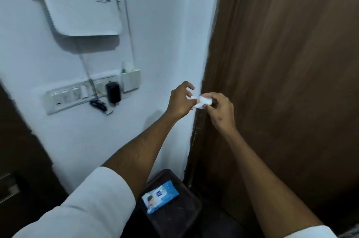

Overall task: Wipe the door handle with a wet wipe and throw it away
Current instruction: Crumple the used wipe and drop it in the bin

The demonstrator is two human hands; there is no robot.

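White wall meeting a brown door (281, 62), both hands, left hand (179, 101) and right hand (220, 110), are pinching a soft, light, limp wet wipe (202, 100) by its bunched edges.

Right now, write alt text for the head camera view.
Both hands, left hand and right hand, hold a crumpled white wet wipe between them before a brown wooden door. Below, a blue wipes pack lies on a dark tray; a white router hangs on the wall.

White wet wipe (201, 100), brown door (291, 82), blue wipes pack (161, 196).
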